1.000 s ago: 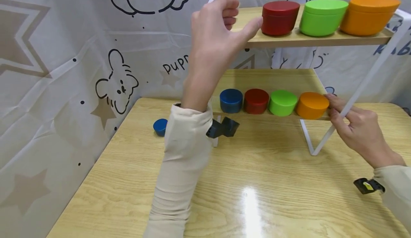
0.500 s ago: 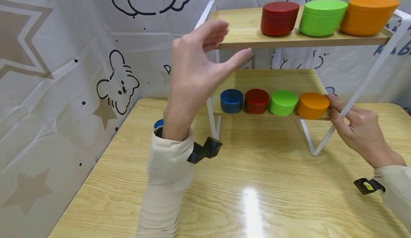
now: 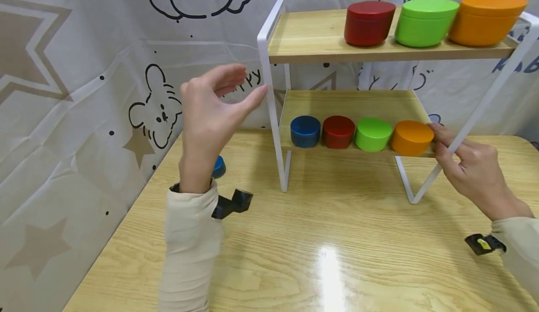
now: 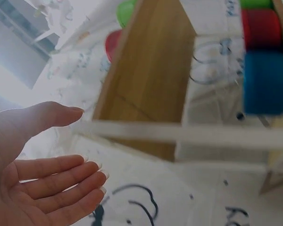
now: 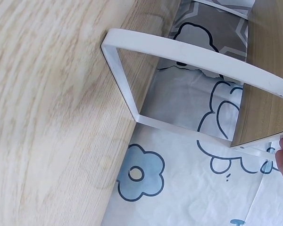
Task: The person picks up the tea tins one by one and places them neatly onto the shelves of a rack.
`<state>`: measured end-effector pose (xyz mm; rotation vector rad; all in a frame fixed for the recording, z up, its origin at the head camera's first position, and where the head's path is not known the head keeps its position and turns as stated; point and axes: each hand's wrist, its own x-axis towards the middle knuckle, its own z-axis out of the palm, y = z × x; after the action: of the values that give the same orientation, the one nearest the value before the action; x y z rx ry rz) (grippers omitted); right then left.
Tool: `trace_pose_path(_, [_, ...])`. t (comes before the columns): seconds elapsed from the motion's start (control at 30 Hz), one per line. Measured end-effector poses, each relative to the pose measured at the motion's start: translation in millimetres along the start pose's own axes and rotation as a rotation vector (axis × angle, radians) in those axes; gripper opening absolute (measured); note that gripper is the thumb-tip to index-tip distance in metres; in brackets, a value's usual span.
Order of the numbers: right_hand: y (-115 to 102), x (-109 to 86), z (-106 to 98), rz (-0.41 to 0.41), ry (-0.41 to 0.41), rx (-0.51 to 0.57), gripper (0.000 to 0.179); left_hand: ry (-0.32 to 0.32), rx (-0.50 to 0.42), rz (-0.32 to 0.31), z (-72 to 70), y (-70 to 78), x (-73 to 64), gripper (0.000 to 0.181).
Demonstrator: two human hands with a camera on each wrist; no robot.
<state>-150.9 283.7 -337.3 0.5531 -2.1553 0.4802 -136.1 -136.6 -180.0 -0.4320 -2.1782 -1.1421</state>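
My left hand point(image 3: 212, 111) is raised just left of a two-tier rack, thumb and fingers spread apart with nothing between them. In the left wrist view, the open palm point(image 4: 52, 188) faces the rack's white side frame point(image 4: 217, 132). My right hand point(image 3: 476, 167) grips the right end of the lower shelf point(image 3: 349, 101), beside the slanted white leg. On that shelf stand blue point(image 3: 305, 132), red point(image 3: 338, 133), green point(image 3: 373, 135) and orange point(image 3: 412, 138) round tubs in a row. Red point(image 3: 369, 24), green point(image 3: 426, 23) and orange point(image 3: 486, 22) tubs stand on the upper shelf point(image 3: 309, 33).
A small blue rounded piece point(image 3: 219, 167) lies on the wooden table point(image 3: 269, 251), partly hidden behind my left wrist. A printed cloth point(image 3: 92, 162) hangs along the left and back of the table.
My left hand has moved left and down, from beside the upper red tub to outside the rack's left frame. The right hand has stayed at the lower shelf; the tubs have not moved.
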Motion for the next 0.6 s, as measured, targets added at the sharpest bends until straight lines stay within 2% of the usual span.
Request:
trace_pose_path(0.07, [0.3,0.2,0.9,-0.005,0.004,-0.004,0.038,-0.004,0.033,-0.033,-2.1,-8.9,-1.3,0.042])
trace_pose_path(0.17, [0.9,1.1,2.0,-0.009,0.006,-0.010,0.039,-0.033,0.079,-0.119,-3.8,-22.9,-1.1,0.046])
trace_pose_path(0.33, [0.9,0.9,2.7,-0.008,0.005,-0.005,0.039,-0.112,0.162,-0.269,-5.0,-48.9,-1.3,0.055])
trace_pose_path(0.6, [-0.7,-0.6,0.6,0.005,0.002,-0.010,0.039,-0.179,0.274,-0.388,-5.9,-100.4,-9.4,0.060])
